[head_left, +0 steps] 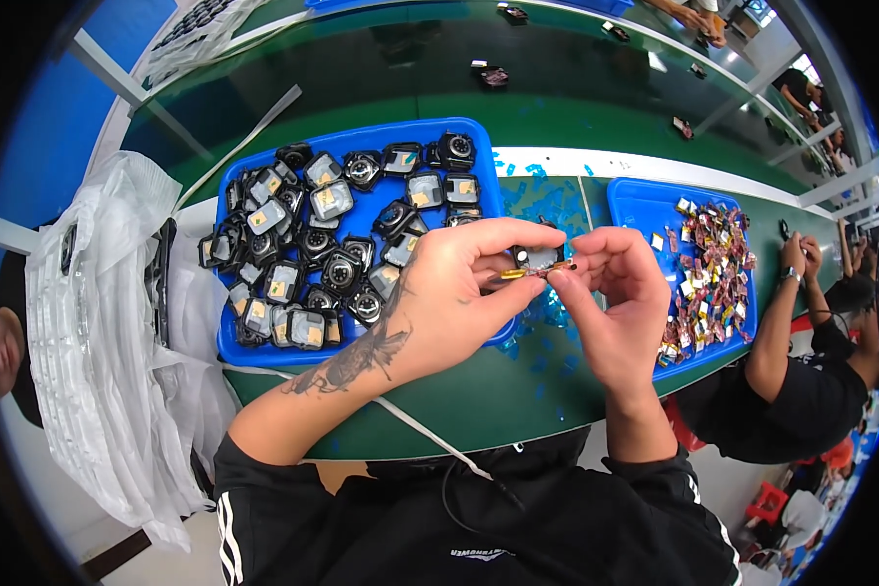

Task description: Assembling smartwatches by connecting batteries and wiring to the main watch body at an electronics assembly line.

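Before my chest, my left hand (449,293) grips a small dark watch case (540,257) with a pale face between thumb and fingers. A thin strip of small parts (529,273), gold and reddish, runs along the near edge of the case. My right hand (620,303) is closed at the other end, thumb and fingertips pinched on the case and strip; which of the two it grips is partly hidden. Left of my hands, a blue tray (420,127) holds many black watch cases (342,272), some with pale, tan-marked faces.
A second blue tray (627,195) at right holds a heap of small gold, white and reddish parts (703,273). Blue film scraps (547,200) litter the green table (439,420). White plastic wrapping (107,342) stands at left. A co-worker's hands (798,256) are at far right.
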{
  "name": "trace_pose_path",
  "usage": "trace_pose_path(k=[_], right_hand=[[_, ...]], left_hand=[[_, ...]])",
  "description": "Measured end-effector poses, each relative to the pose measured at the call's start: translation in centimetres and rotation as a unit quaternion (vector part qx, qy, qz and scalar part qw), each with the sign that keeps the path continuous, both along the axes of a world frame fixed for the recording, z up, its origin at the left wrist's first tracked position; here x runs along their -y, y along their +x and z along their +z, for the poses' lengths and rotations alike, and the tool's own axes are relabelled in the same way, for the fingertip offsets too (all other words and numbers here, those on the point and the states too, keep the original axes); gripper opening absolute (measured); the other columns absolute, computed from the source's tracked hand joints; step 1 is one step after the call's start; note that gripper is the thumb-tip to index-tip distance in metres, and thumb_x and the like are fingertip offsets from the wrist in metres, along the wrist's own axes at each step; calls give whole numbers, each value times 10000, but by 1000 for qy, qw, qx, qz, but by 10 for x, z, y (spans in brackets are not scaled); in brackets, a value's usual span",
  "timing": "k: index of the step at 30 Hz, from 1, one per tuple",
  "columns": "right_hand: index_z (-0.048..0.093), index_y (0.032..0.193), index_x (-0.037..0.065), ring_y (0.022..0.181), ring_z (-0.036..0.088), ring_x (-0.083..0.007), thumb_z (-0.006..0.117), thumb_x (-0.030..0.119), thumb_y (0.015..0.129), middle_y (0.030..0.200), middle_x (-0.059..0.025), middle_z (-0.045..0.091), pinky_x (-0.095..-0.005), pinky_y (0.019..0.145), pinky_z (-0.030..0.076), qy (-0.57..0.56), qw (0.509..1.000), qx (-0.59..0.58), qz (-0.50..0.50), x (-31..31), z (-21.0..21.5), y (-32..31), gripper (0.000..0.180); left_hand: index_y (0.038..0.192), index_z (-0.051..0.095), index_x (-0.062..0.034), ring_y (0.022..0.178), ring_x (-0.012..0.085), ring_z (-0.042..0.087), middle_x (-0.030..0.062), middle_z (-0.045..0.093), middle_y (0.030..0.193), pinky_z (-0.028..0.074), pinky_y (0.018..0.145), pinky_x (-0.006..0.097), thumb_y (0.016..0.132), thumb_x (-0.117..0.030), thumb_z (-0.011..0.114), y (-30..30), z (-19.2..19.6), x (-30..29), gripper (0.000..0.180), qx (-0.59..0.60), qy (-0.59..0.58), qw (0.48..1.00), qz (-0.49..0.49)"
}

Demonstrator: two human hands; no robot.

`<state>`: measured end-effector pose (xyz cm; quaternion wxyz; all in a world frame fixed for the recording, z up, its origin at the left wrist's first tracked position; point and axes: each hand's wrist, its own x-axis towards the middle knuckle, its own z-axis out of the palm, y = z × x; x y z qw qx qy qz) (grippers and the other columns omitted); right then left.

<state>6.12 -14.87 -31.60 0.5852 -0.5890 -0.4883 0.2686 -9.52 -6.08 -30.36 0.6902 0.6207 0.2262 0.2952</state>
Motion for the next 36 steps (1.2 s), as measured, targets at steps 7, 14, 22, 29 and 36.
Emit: trace_pose_path(k=[7, 14, 22, 29, 36], right_hand=[[574, 1031, 9, 710, 570, -41, 740, -21, 814, 846, -8, 610, -177, 629, 463, 7, 1000, 6, -4, -1, -4, 2, 275], [552, 1120, 25, 833, 592, -63, 723, -30, 813, 936, -20, 596, -190, 630, 477, -31, 1000, -2, 7, -4, -4, -3, 355], [534, 1194, 43, 679, 592, -73, 664, -52, 829, 832, -27, 573, -203, 615, 464, -31, 995, 73, 65, -58, 2, 31, 399], [640, 1031, 6, 959, 662, -262, 815, 124, 688, 1020, -180, 684, -347, 846, 498, -206, 959, 196, -12, -216, -53, 120, 403], [628, 1061, 14, 753, 659, -235, 715, 177, 843, 919, -135, 667, -360, 730, 519, -26, 908, 405, -106, -175, -20, 100, 285]], left_hand=[[1179, 630, 47, 1054, 165, 641, 128, 646, 1155, 531, 914, 280, 849, 74, 651, 3, -7, 4, 332, -6, 38, 999, 7], [1280, 557, 32, 1103, 187, 629, 134, 624, 1218, 527, 924, 299, 861, 104, 591, 2, -11, 3, 426, 40, 47, 998, 18], [1315, 536, -75, 1042, 339, 627, 168, 634, 1177, 510, 877, 449, 835, -150, 696, -18, -2, -37, 512, -273, 435, 850, 116], [1129, 551, -25, 945, 351, 601, 172, 639, 998, 485, 803, 460, 700, -123, 764, -87, -44, -84, 489, -406, 690, 558, 216], [967, 609, -21, 738, 301, 653, 141, 662, 857, 524, 679, 395, 747, -54, 737, -50, -10, -81, 257, -336, 503, 780, 162]])
